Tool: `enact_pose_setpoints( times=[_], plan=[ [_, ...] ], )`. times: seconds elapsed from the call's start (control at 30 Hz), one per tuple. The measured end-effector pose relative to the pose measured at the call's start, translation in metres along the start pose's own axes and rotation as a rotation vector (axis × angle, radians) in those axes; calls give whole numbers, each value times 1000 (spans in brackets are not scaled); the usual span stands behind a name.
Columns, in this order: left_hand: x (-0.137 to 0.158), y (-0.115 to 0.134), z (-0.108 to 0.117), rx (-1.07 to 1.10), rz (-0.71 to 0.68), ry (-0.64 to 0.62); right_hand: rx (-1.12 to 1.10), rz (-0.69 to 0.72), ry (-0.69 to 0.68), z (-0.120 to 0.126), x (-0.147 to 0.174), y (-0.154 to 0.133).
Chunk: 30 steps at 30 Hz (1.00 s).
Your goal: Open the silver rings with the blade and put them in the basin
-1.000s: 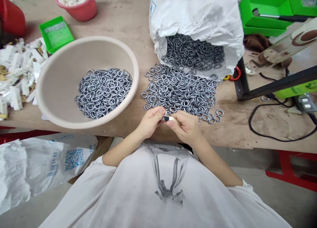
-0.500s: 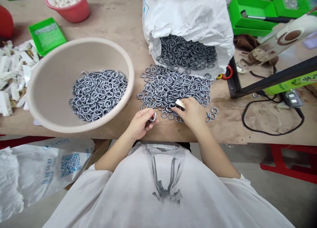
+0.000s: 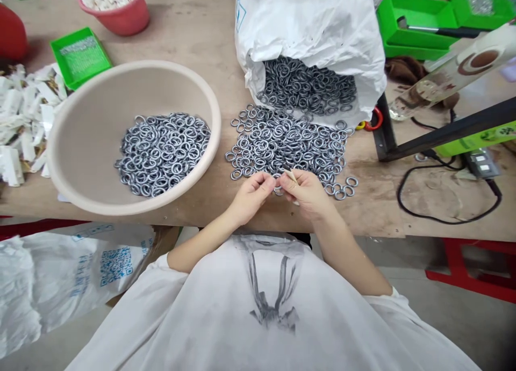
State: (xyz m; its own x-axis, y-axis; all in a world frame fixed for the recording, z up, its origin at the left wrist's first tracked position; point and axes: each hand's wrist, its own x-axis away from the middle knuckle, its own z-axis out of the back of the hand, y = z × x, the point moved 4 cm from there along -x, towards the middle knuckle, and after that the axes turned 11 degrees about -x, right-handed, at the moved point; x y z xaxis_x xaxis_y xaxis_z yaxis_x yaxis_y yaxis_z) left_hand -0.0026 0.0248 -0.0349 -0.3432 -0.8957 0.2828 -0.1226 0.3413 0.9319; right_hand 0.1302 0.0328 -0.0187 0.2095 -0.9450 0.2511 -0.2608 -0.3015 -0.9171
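Note:
My left hand [image 3: 253, 197] is closed, with thumb and fingertips pinching a grey ring that is mostly hidden between the two hands. Close beside it, my right hand [image 3: 305, 192] grips a small cream-handled tool [image 3: 291, 176] with a dark tip; its exact kind is not clear. The fingertips of both hands nearly meet at the front of a loose pile of grey rings [image 3: 288, 140] on the table. To the left, a wide beige basin [image 3: 86, 140] holds a heap of similar rings [image 3: 165, 153].
A white sack [image 3: 310, 21] lies behind the pile, its mouth spilling rings. Green trays [image 3: 419, 19], a black metal frame [image 3: 443, 137] and a cable [image 3: 399, 193] are at right. White pieces [image 3: 24, 118], a green tray [image 3: 80, 59] and a pink bucket [image 3: 124, 13] are at left.
My left hand has moved right with its ring, toward my right hand. The right hand has drawn back slightly from the pile and turned the tool toward the left hand.

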Motion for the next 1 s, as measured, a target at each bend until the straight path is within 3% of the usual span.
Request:
enact_pose_setpoints(
  times=[0.1, 0.23, 0.43, 0.5, 0.63, 0.83, 0.93, 1.0],
  plan=[
    [0, 1, -5, -41, -93, 14, -57, 28, 43, -6, 0, 9],
    [4, 4, -4, 18, -47, 25, 21, 155, 151, 3, 1, 11],
    [8, 7, 0, 91, 23, 43, 599, 497, 43, -5, 24, -13],
    [8, 7, 0, 98, 32, 33, 707, 540, 21, -9, 30, -15],
    [10, 4, 0, 93, 38, -9, 760, 503, 16, -10, 29, -12],
    [18, 7, -4, 102, -5, -133, 653, 345, 16, -1, 15, -4],
    [20, 13, 6, 148, -34, -84, 569, 335, 76, 6, 10, -4],
    [22, 14, 18, 144, -29, -8, 657, 329, 142, 11, 6, -2]
  ],
)
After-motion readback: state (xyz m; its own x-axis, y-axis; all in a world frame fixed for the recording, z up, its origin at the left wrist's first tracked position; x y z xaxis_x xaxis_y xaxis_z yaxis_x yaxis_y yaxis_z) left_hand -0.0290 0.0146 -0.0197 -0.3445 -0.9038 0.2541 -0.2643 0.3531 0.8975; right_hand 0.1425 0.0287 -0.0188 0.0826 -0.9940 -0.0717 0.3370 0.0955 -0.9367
